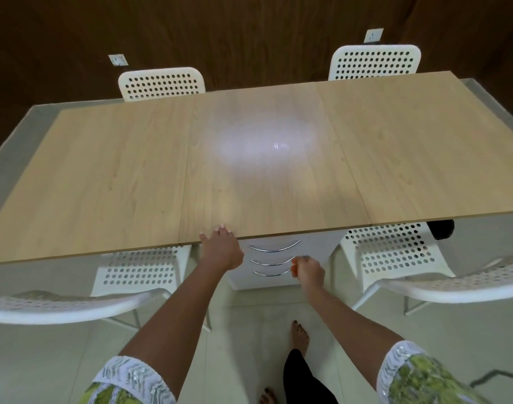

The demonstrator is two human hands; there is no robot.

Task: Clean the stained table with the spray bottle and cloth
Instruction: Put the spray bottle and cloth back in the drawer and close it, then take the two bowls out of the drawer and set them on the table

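Item one: the long light-wood laminate counter [118, 170], three panels butted edge to edge, bare across its whole top; a pale glare patch with a small glistening wet-looking spot [280, 146] sits on the middle panel, and whether that marks the stain or only reflected light cannot be told. Item two: your left hand [220, 247], fingers spread and released, fingertips resting on the near counter edge, palm just below it, grasping nothing; it reads as a brace to steady you while the other hand works lower down. Item three: your right hand [309, 272], clenched around something small with an orange edge showing at the knuckles, just beside the middle curved chrome handle [272, 262] of the white three-drawer unit [313, 249] tucked under the counter; what it holds is too hidden to name. Item four: spray bottle and cloth, neither visible anywhere in view; the reach toward the drawers suggests you are fetching them there, so the cleaning itself looks not yet begun. Item five: four white perforated plastic chairs, two at the far side [161, 83] [374, 62], two pushed in at the near side [138, 269] [392, 252], flanking the drawer unit and leaving you a standing gap between them.
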